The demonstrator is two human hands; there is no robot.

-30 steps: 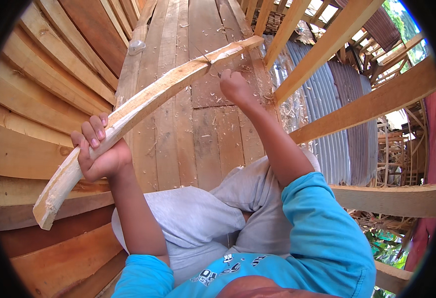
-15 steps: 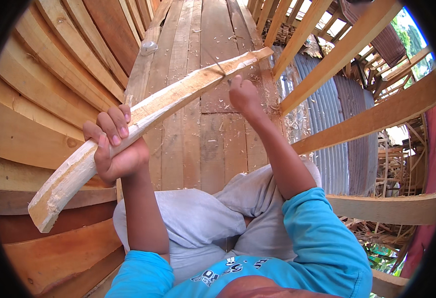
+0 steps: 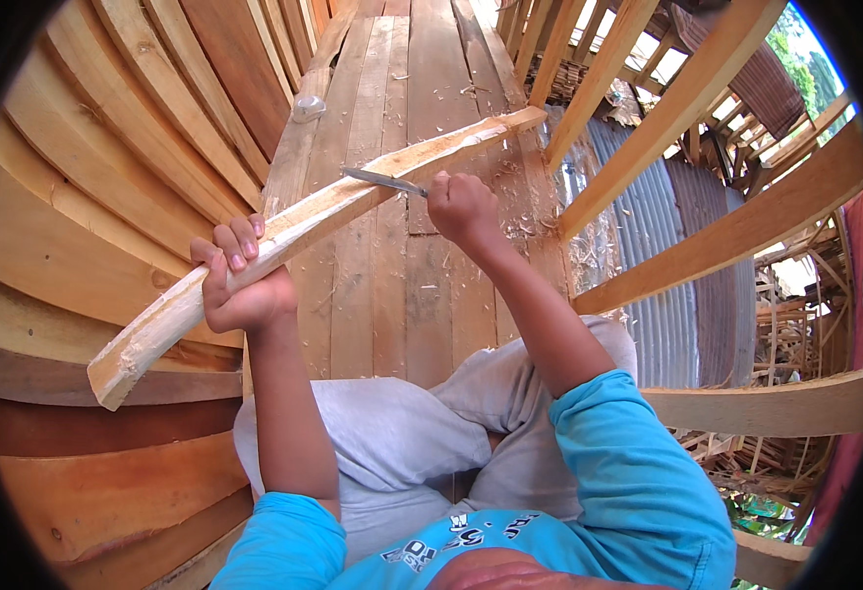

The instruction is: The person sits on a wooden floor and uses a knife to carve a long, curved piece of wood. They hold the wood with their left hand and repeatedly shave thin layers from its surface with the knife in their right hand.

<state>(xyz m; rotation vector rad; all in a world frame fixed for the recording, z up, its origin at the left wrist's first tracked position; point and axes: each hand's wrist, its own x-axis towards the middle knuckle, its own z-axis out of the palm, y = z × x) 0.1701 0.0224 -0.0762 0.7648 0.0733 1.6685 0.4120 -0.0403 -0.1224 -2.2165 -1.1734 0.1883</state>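
A long pale piece of wood (image 3: 323, 211) slants from the lower left up to the far right, its surface rough and partly shaved. My left hand (image 3: 245, 280) is closed around its nearer half, fingers over the top. In my closed right hand (image 3: 463, 208) is a knife, its handle mostly hidden by the fingers. The narrow knife blade (image 3: 384, 181) points left and lies across the middle of the wood. The wood's far end is close to the slats on the right.
Wooden planks (image 3: 431, 295) with scattered shavings make up the floor. A board wall (image 3: 107, 226) curves along the left, and wooden slats (image 3: 736, 236) stand at the right, with corrugated metal sheets (image 3: 648, 265) beyond. A small clear container (image 3: 308, 108) sits far left on the planks.
My right hand and the knife have moved left and nearer along the wood, from its far part to its middle. The wood's near end has shifted slightly up and right.
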